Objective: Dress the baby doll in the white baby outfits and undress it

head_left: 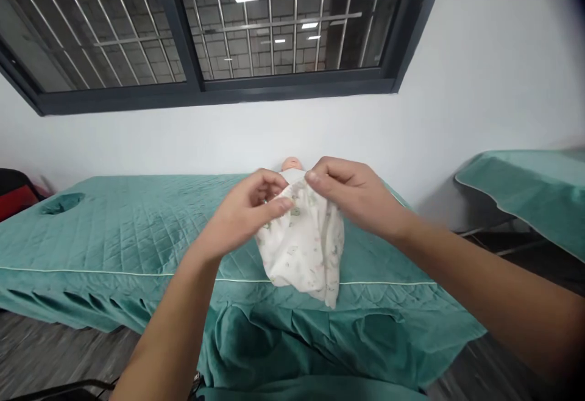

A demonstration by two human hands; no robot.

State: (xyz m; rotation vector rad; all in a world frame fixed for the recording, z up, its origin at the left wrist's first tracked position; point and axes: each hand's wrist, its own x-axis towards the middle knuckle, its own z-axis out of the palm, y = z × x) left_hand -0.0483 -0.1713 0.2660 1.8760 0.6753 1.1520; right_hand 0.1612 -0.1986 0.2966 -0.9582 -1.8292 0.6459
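A white cloth (301, 248) with a small pale print hangs in folds from my hands, over the near edge of the green bed. My right hand (354, 191) pinches its upper edge between thumb and fingers. On the other side, my left hand (249, 209) has its thumb on the cloth's upper left edge, fingers curled behind it. The cloth's folds hide whether it is a garment. Just beyond the hands shows the head of a doll (291, 163), with something white below it; the cloth and hands cover the rest.
The quilted green bed cover (137, 224) has a face hole (61, 203) at the left and a gathered skirt in front. A white wall (205, 139) and barred window (283, 29) stand behind. Another green-covered bed (534, 188) is at the right, a red and black object (16, 197) far left.
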